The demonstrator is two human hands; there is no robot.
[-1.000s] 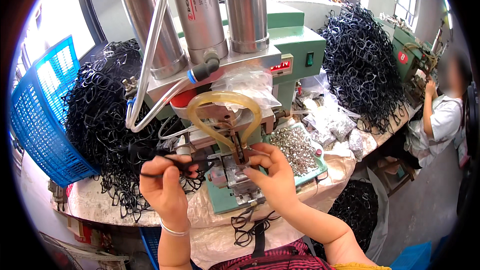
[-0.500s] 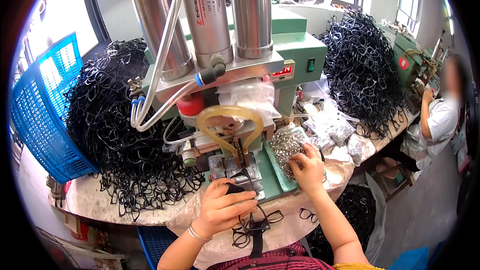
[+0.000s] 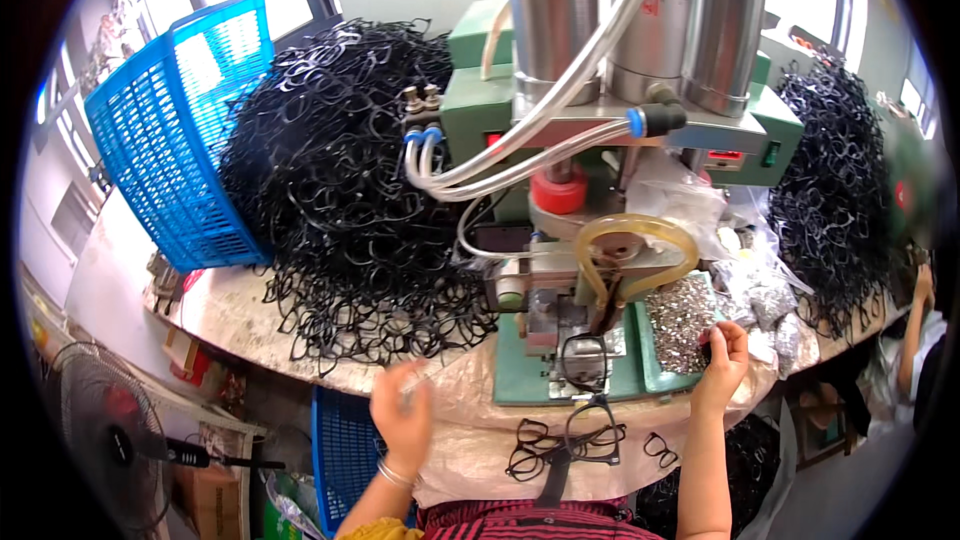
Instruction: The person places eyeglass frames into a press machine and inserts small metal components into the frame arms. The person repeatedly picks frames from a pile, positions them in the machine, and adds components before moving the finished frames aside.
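My left hand (image 3: 402, 418) is raised left of the green press base, its fingers slightly blurred and apart, with nothing visible in them. A black eyeglass frame (image 3: 593, 428) sits at the metal fixture (image 3: 560, 380) under the press head, one lens rim standing up and the other hanging over the front. My right hand (image 3: 725, 365) is at the right edge of a green tray (image 3: 655, 377) filled with small shiny metal parts (image 3: 680, 315). Its fingertips are pinched together; whatever is between them is too small to make out.
A large heap of black eyeglass frames (image 3: 340, 190) covers the bench at left, beside a tilted blue basket (image 3: 165, 140). Another heap (image 3: 830, 180) stands at right. Loose frames (image 3: 535, 450) lie on the cloth before me. A fan (image 3: 120, 445) stands lower left; a co-worker's arm (image 3: 912, 330) shows at right.
My left hand has let go of the eyeglass frame at the fixture and moved left. My right hand has drawn slightly back toward the tray's edge. The view has swung left.
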